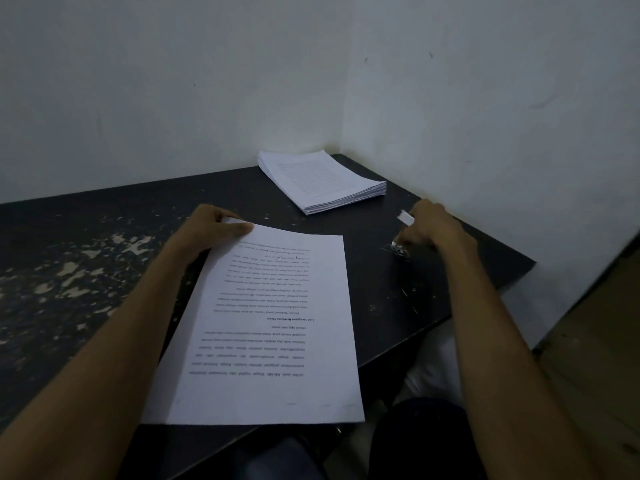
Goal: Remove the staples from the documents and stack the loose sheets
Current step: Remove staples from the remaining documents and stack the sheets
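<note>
One stack (322, 180), one document (270, 323) — left hand (214, 227) pinching its corner.

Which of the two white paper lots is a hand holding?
The near white document, pinched at its far corner by the left hand; the thick white stack lies untouched.

Walls (485, 98) close the tabletop's (86, 237) far and right sides. The paper stack (322, 181) fills the far right corner; the document (270, 323) covers the near middle. Open surface: the worn left half, and a strip right of the document strewn with loose staples (405, 292).
</note>
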